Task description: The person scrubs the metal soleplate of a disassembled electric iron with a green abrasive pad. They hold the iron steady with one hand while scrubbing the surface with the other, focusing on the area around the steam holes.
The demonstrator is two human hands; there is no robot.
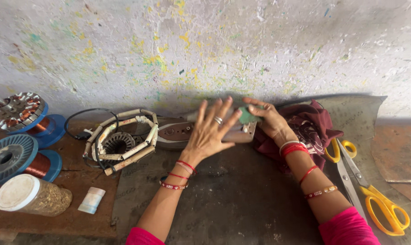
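My left hand (213, 129) lies flat with fingers spread on top of a brown and grey flat appliance (176, 132), which looks like a clothes iron lying against the wall. My right hand (265, 119) grips the appliance's right end, where a green part (247, 115) shows between the fingers. Both wrists wear red bangles and threads. A dark maroon cloth (312, 127) is bunched just right of my right hand.
A motor stator with taped windings (120, 143) lies left of the appliance. Blue spools of copper wire (14, 156) and a capped jar (30, 195) sit at the far left. Yellow-handled scissors (373, 195) lie at the right. A paint-flecked wall (205, 45) closes the back.
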